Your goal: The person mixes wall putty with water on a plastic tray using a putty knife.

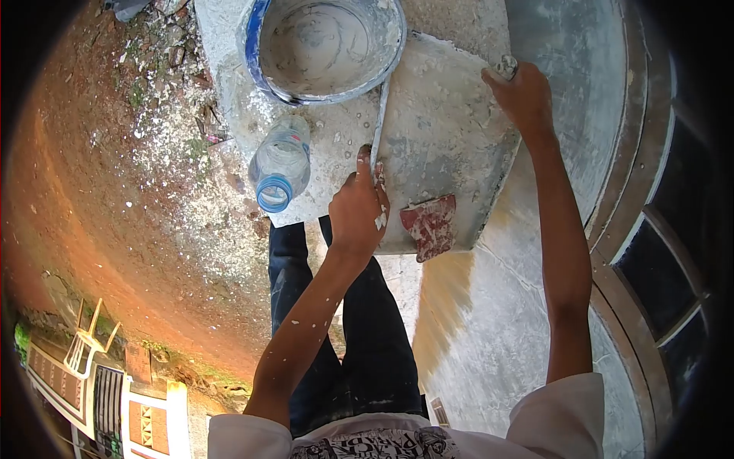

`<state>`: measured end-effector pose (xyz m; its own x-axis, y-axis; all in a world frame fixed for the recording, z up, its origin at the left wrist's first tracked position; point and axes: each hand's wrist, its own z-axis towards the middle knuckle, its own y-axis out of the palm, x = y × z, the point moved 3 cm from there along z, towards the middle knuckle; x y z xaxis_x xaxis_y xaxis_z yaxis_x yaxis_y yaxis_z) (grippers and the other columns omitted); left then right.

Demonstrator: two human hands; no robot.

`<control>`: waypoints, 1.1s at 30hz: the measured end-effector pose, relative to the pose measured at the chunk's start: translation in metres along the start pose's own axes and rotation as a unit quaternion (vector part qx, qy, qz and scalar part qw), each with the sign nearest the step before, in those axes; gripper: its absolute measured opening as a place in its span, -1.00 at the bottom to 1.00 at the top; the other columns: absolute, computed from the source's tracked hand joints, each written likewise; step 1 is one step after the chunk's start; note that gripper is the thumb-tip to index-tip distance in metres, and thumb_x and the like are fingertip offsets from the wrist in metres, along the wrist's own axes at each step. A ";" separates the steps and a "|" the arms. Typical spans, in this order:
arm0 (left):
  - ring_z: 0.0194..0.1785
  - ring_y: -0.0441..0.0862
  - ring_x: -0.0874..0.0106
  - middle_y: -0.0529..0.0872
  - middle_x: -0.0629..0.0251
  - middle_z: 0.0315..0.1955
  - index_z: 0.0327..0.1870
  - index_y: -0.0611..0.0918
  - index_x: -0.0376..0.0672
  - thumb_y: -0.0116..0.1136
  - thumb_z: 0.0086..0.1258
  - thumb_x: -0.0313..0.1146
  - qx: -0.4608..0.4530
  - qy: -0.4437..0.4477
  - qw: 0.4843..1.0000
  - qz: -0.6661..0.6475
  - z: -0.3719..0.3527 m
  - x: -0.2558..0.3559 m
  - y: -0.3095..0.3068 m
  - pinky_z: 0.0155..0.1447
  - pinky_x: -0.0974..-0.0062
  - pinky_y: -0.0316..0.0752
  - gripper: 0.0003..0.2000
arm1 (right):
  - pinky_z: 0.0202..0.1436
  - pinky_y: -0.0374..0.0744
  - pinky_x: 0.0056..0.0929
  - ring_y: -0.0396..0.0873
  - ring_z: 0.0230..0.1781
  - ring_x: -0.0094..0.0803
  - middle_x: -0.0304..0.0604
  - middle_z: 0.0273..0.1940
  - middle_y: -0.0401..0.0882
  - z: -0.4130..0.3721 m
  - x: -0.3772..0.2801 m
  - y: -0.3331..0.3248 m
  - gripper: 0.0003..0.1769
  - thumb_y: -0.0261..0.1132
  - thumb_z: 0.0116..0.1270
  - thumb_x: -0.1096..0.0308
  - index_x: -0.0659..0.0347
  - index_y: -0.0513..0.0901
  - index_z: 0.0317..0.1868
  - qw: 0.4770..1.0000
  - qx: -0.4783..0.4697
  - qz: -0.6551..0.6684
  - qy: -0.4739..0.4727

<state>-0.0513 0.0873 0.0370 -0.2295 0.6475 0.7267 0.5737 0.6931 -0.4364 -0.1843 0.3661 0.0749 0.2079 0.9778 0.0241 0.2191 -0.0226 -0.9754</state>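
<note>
A grey board [451, 138] smeared with plaster lies in front of me, its near part reaching past the slab's edge. My left hand [359, 210], speckled with white, is closed at the board's raised left edge, index finger pointing along it. At the far right corner my right hand [526, 96] is closed around the board, and a grey crusted lump shows by its fingers. A red flexible scraper [432, 227], caked with plaster, rests on the board's near end. Left of my left hand lies a clear plastic bottle [281, 159] with its blue-rimmed mouth toward me.
A plaster-coated bucket [254, 57] with a blue outside stands at the far end, some pale mix inside. White-spattered soil [180, 168] runs along the left, a concrete floor [489, 352] along the right. A chair [88, 340] and a building front appear at lower left.
</note>
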 end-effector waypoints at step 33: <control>-0.37 0.66 -0.06 0.65 -0.10 -0.46 0.42 0.20 -0.36 0.10 0.27 -0.56 -0.010 0.016 0.997 -0.069 0.002 -0.009 0.001 -0.29 0.12 0.55 -0.35 | 0.13 0.60 -0.14 0.55 0.19 -0.15 -0.12 0.18 0.52 -0.179 -0.066 0.010 -0.35 0.54 0.05 0.33 0.00 0.63 0.23 0.959 -0.075 0.200 -0.188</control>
<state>-0.0496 0.0830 0.0291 -0.2828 0.5350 0.7961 0.5541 0.7686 -0.3197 -0.0251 0.2644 0.1032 -0.0487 0.8904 -0.4526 0.3333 -0.4127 -0.8477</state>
